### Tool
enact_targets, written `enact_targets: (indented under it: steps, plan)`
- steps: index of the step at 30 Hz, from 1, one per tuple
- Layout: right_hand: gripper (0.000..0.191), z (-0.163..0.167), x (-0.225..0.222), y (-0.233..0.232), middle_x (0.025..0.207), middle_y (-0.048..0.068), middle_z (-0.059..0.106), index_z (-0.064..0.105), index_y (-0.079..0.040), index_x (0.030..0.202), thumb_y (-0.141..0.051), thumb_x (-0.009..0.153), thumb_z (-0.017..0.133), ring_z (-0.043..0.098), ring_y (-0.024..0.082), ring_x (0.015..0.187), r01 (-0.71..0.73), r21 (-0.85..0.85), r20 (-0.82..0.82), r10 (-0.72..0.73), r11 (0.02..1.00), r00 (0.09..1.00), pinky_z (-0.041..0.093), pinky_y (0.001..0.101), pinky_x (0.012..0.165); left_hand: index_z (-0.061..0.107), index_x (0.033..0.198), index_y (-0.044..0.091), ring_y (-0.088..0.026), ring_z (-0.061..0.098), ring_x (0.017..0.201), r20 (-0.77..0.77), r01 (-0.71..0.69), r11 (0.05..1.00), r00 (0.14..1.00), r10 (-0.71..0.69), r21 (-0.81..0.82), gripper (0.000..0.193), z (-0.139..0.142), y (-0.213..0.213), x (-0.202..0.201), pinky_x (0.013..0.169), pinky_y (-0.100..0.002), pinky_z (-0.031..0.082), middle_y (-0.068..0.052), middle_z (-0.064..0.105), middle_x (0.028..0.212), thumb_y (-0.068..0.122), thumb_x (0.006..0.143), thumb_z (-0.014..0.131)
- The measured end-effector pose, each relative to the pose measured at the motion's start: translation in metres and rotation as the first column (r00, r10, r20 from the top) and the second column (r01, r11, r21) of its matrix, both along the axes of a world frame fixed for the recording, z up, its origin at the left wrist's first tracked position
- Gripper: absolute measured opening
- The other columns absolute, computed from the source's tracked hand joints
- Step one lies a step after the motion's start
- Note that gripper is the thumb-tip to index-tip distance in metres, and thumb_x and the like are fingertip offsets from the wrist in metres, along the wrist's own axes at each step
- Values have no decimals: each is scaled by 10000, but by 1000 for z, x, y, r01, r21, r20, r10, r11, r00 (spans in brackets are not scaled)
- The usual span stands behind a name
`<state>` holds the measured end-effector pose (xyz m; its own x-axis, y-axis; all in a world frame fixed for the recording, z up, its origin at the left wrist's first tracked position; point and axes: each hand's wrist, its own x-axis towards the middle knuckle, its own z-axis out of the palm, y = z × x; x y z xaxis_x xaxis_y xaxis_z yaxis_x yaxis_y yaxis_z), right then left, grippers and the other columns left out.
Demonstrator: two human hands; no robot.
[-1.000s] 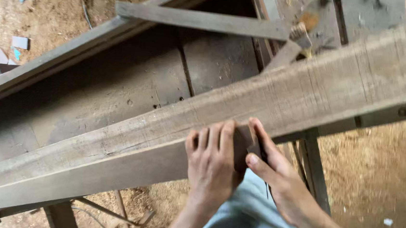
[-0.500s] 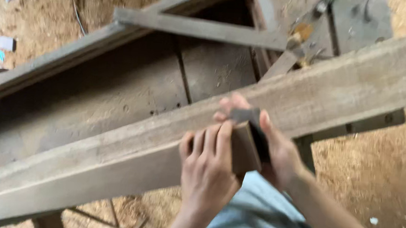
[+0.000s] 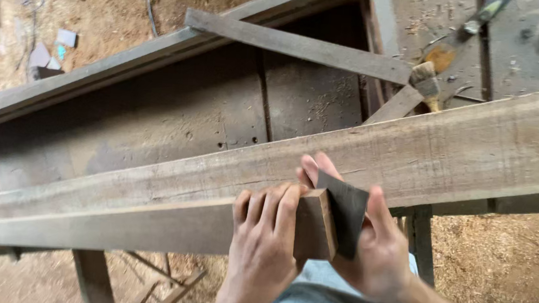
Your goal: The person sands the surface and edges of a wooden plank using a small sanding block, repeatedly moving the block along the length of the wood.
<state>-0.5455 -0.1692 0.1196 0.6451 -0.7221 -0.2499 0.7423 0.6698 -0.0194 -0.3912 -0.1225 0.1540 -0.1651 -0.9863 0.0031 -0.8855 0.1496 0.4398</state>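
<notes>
Sandpaper (image 3: 346, 214), a dark sheet, sits low and right of centre in our frame, pressed by our right hand (image 3: 376, 256) against the end of a narrow wooden strip (image 3: 148, 225). Our left hand (image 3: 265, 247) grips that strip. Pale scraps (image 3: 49, 57) lie upper left.

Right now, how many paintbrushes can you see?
1. The paintbrush lies at upper right on the dusty bench top, beyond the long plank. Others may be hidden.
</notes>
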Motion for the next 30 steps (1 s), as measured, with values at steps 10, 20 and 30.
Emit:
enact_targets:
  steps: [10,20,30]
  plan:
    - [959,-10,-2,11,1773,58,-190,-203,-116,1633,-661,1007,276,-84,217,1640,-275,-470,-495,8,839,869,28,423,1307,468,1344,-14,-347,539,1164,81,-57,998,995,58,-20,850,8,-11,2,1081,-520,342,-174,581,1213,62,566,800]
    - [813,-17,-12,0,1767,248,-147,-16,-14,1667,-535,1134,309,-95,391,1683,-567,-770,-629,-502,293,594,13,505,1376,516,1306,-12,-341,566,1122,45,-72,997,996,73,-28,710,15,-10,-2,1072,-509,353,-163,610,1160,220,693,790]
    - [749,-18,-15,1,1763,208,-137,10,-47,1683,-471,1131,289,-103,367,1667,-600,-760,-620,-560,251,550,-13,531,1369,547,1290,-16,-348,590,1140,61,-74,994,995,79,-81,627,11,-8,-3,1079,-509,350,-172,634,1178,244,740,695]
